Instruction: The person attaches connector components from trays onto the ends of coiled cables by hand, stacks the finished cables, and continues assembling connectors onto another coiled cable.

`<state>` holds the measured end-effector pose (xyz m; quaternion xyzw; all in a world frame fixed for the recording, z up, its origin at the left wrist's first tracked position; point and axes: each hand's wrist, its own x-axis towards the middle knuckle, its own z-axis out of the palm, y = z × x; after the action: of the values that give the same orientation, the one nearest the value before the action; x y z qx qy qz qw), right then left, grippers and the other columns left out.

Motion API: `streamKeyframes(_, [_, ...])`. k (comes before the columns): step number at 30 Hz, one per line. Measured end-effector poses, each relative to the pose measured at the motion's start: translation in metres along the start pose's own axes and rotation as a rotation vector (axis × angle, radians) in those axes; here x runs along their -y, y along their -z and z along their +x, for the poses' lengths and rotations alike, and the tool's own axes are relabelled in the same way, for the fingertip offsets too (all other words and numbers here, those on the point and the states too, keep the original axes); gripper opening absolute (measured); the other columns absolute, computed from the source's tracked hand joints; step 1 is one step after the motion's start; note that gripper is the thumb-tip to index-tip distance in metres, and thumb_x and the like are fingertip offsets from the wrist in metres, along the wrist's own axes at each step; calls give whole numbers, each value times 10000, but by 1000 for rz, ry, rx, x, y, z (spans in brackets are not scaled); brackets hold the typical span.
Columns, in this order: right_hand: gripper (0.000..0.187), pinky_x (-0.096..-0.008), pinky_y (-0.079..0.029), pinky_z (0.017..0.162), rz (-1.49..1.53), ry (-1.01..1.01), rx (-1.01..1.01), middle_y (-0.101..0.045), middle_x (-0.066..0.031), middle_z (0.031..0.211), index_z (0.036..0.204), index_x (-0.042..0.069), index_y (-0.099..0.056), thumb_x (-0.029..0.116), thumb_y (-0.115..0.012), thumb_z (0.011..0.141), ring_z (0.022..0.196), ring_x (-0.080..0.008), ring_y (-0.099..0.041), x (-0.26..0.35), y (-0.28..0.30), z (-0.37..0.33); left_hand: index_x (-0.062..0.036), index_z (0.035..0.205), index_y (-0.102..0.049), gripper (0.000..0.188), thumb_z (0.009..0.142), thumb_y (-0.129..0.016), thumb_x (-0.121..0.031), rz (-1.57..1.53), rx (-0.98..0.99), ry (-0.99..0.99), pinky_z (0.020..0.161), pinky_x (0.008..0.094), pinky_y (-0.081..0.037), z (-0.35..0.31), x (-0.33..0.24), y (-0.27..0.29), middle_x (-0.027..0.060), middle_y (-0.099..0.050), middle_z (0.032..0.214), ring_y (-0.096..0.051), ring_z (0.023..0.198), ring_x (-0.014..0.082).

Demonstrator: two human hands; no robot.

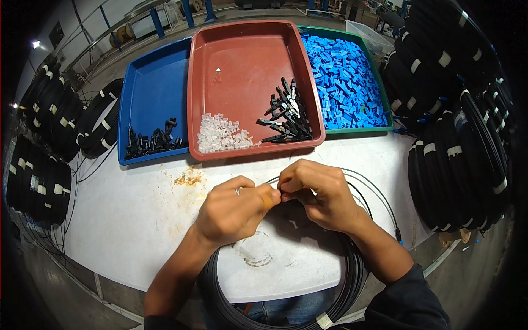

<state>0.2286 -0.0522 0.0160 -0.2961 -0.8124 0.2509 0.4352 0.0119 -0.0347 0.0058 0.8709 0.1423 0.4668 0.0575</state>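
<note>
Both hands meet over the middle of the white table, fingertips pinched together. My left hand [234, 212] is closed, with an orange-yellow wrap on one finger and a ring on another. My right hand [324, 192] is closed too, thumb and forefinger pressed against the left fingertips. A small dark piece shows between them, too covered to name. Beneath my forearms lies a coil of black cable [355, 269], bound with a white tape at the near side and overhanging the table's front edge. One loose cable end curves right to a blue-tipped connector [398, 235].
Three trays stand at the back: a blue tray [157, 82] with small black parts, a red tray [247, 49] with clear pieces and black connectors, and a green tray [387, 104] full of blue clips. Taped black cable coils [456, 165] are stacked right, more coils [38, 181] left.
</note>
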Motion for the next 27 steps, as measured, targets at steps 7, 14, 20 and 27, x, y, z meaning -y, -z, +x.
streamKeyframes(7, [198, -378, -566, 692, -378, 282, -127, -640, -134, 992, 873, -3, -584, -63, -695, 721, 802, -302, -675, 4, -1, -2, 55, 888, -724, 36, 866, -751, 46, -897, -167, 977, 651, 276, -602, 11, -21, -3, 169, -759, 862, -756, 769, 200])
streamKeyframes(14, [236, -359, -557, 665, 21, -78, 11, -673, -148, 869, 853, -21, -577, -133, -719, 702, 769, -292, -691, 2, 2, -1, 35, 797, -703, 58, 790, -758, 18, 238, 117, -241, 615, 300, -580, 7, -8, 3, 110, -678, 830, -644, 613, 189])
streamKeyframes(20, [211, -374, -557, 690, -113, 48, -59, -661, -131, 899, 878, -11, -587, -92, -725, 740, 768, -304, -677, 3, -2, -1, 40, 885, -728, 68, 828, -763, 29, -78, 22, 278, 654, 288, -594, 3, -14, 4, 141, -734, 896, -715, 691, 173])
streamKeyframes(27, [227, -380, -566, 700, -346, 179, -122, -653, -144, 960, 893, 2, -583, -90, -700, 722, 789, -313, -678, 7, -4, -2, 51, 869, -727, 48, 867, -761, 17, -878, -189, 1000, 620, 258, -588, 9, -22, -4, 145, -759, 826, -766, 776, 189])
